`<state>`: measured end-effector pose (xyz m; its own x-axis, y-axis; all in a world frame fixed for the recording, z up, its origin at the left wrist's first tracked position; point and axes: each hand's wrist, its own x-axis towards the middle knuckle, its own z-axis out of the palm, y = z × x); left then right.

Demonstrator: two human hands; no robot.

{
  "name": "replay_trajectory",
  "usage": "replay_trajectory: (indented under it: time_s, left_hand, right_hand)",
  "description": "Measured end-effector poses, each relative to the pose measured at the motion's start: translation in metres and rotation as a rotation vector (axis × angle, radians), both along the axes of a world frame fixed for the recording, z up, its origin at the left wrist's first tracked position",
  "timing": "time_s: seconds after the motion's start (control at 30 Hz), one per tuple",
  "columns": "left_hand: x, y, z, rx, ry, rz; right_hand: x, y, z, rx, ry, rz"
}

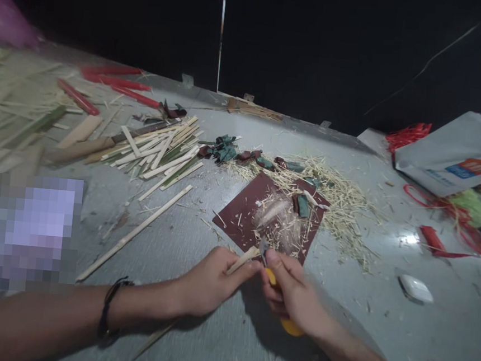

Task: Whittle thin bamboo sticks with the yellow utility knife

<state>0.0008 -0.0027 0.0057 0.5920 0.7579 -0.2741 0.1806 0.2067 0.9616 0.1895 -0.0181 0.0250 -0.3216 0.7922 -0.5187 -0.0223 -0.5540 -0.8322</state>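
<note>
My left hand (210, 282) pinches a short pale bamboo sliver (242, 260) between thumb and fingers. My right hand (293, 292) is wrapped around a yellow-handled utility knife (290, 326), and its small steel blade (263, 247) sits against the sliver's tip. The hands nearly meet just below a dark red square sheet (271, 217), perhaps sandpaper, strewn with shavings. A long bamboo strip (135, 233) lies to the left of my left hand, apart from it. A small green-skinned bamboo piece (303, 206) rests on the sheet.
A heap of bamboo shavings (331, 197) spreads behind the sheet on the grey table (381, 305). Cut bamboo strips (154, 150), green offcuts (225, 149) and red pieces (114, 82) lie further back. A white plastic bag (453, 154) and red cord (451, 221) sit right. A blurred patch covers the left.
</note>
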Motion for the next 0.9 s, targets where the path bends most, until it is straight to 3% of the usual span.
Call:
replay_trajectory:
  time_s: [0.13,0.37,0.67,0.77,0.9]
  left_hand:
    - [-0.002,0.001,0.002,-0.016,0.051,-0.040]
    - [-0.007,0.006,0.000,0.025,0.001,-0.099]
    - [-0.007,0.004,0.003,0.023,-0.004,-0.101]
    - [-0.004,0.002,0.003,0.026,-0.017,-0.077]
    - [-0.002,-0.001,0.003,0.017,0.043,-0.016]
  right_hand:
    - [0.015,0.014,0.004,0.026,0.059,-0.020]
    - [0.022,0.010,0.007,-0.089,0.066,0.326]
    - [0.018,0.009,0.005,-0.146,0.090,0.377]
    - [0.011,0.004,0.002,-0.030,0.008,0.298]
    - [0.006,0.001,-0.007,0.293,-0.149,-0.029]
